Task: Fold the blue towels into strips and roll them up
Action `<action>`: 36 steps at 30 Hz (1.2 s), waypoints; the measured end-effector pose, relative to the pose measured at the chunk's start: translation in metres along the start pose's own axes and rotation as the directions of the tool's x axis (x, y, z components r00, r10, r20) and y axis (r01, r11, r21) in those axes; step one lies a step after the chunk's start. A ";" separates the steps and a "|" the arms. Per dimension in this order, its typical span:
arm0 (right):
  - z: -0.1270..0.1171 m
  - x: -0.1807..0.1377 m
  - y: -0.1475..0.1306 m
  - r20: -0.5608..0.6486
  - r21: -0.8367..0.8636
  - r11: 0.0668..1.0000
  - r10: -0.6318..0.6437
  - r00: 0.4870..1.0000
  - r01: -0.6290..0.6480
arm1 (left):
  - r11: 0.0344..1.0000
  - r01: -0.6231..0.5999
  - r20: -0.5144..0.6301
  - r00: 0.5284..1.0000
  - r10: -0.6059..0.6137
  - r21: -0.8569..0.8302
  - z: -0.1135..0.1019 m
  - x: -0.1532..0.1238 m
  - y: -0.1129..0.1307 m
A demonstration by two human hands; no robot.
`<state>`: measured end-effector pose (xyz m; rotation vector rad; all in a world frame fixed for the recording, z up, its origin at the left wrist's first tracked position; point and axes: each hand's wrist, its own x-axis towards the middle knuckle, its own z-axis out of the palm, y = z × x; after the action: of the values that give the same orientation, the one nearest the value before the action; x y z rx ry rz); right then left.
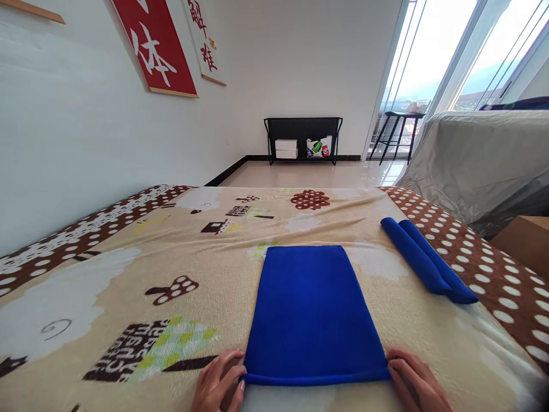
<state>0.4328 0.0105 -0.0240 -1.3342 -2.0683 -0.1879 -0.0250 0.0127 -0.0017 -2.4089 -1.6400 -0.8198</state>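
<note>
A blue towel [313, 312] lies flat on the patterned beige blanket [128, 269], folded over with its fold at the near edge. My left hand [221, 384] pinches the towel's near left corner, fingers closed on the cloth. My right hand [414, 380] grips the near right corner the same way. A second blue towel [426, 260], rolled or folded into a long narrow bundle, rests on the blanket to the right, apart from both hands.
The blanket's brown dotted border [484, 263] runs along the right edge. A covered piece of furniture [480, 160] stands to the right. A black rack [303, 140] with boxes stands at the far wall, a stool [397, 134] by the window.
</note>
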 end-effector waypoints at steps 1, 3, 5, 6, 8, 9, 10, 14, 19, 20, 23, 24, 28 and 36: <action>0.003 0.001 -0.001 -0.008 -0.026 1.000 0.001 1.000 -0.002 | 0.998 0.068 -0.004 0.998 -0.068 -0.001 0.003 0.001 0.002; 0.008 0.002 -0.002 -0.027 -0.087 0.996 -0.011 1.000 0.009 | 0.992 0.125 0.012 0.992 -0.125 0.016 0.008 0.003 0.005; 0.013 0.002 -0.002 -0.046 -0.142 0.990 -0.018 0.999 0.011 | 0.990 0.128 0.035 0.991 -0.131 0.063 0.013 0.006 0.006; 0.015 0.002 -0.002 -0.060 -0.163 0.987 -0.013 0.998 0.003 | 0.987 0.129 0.045 0.990 -0.134 0.093 0.015 0.007 0.007; 0.019 -0.001 -0.002 -0.085 -0.187 0.982 0.011 0.996 -0.027 | 0.978 0.148 0.058 0.986 -0.158 0.147 0.017 0.007 0.007; 0.021 -0.004 0.000 -0.094 -0.190 0.981 0.030 0.995 -0.047 | 0.972 0.164 0.060 0.983 -0.176 0.166 0.018 0.008 0.008; 0.022 -0.007 0.001 -0.103 -0.188 0.980 0.052 0.993 -0.071 | 0.968 0.177 0.060 0.980 -0.190 0.177 0.019 0.007 0.009; 0.027 -0.019 0.009 -0.149 -0.160 0.984 0.054 0.987 -0.078 | 0.960 0.224 0.046 0.971 -0.234 0.165 0.020 0.008 0.016; 0.020 -0.018 0.011 -0.137 -0.119 0.993 -0.028 0.990 0.011 | 0.969 0.196 0.012 0.980 -0.200 0.149 0.021 0.011 0.027; 0.018 -0.017 0.010 -0.138 -0.110 0.994 -0.022 0.990 0.006 | 0.972 0.173 0.021 0.984 -0.178 0.158 0.020 0.011 0.028; 0.013 -0.011 0.006 -0.119 -0.098 0.995 0.009 0.993 -0.021 | 0.971 0.145 0.045 0.987 -0.157 0.188 0.018 0.012 0.028; 0.012 -0.010 0.005 -0.105 -0.100 0.995 0.015 0.994 -0.026 | 0.971 0.139 0.052 0.987 -0.151 0.193 0.017 0.012 0.028; 0.009 -0.005 0.001 -0.080 -0.132 0.991 0.003 0.997 -0.013 | 0.971 0.098 0.031 0.994 -0.108 0.219 0.013 0.015 0.030; 0.012 -0.003 -0.010 -0.106 -0.248 0.968 0.003 0.994 -0.029 | 0.971 0.089 -0.085 0.994 -0.072 0.223 0.016 0.021 0.041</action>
<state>0.4198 0.0089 -0.0335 -1.4553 -1.9940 -0.5152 0.0229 0.0198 0.0029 -2.1442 -1.7096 -0.6846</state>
